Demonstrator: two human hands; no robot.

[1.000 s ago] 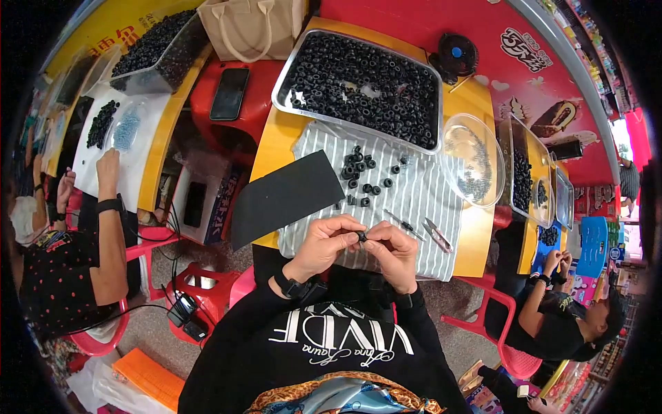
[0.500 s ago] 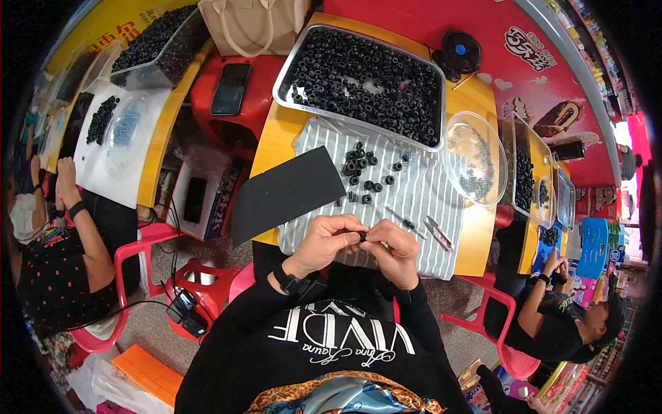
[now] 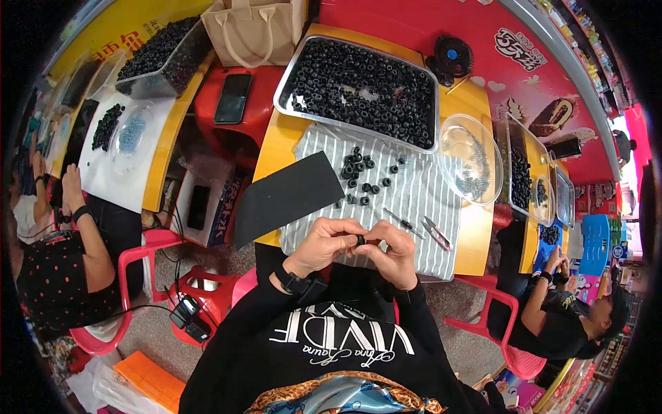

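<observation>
Between the fingertips of my left hand [image 3: 327, 243] and my right hand [image 3: 390, 250] is a small black ring-like part [image 3: 360, 240], pinched from both sides. Both hands are closed over the near edge of a grey-and-white striped cloth [image 3: 314, 214]. Just beyond them lies a loose group of similar black rings [image 3: 353, 165] on the cloth. To the right of my right hand rest a thin pointed tool [image 3: 403, 222] with a dark middle and a pair of small thread snips [image 3: 436, 234]. A black flat sheet [image 3: 293, 196] lies at the left, partly over the cloth.
A metal tray [image 3: 276, 96] full of black rings stands at the back. At its right are a clear round tub [image 3: 498, 165] with small pieces and a black fan [image 3: 452, 58]. A phone [image 3: 233, 98] lies on a red stool [image 3: 207, 103]. People work at tables on both sides.
My hands still hold the black ring, with the right fingers slightly shifted around it. The whole view has tilted a little; the objects on the table keep their places.
</observation>
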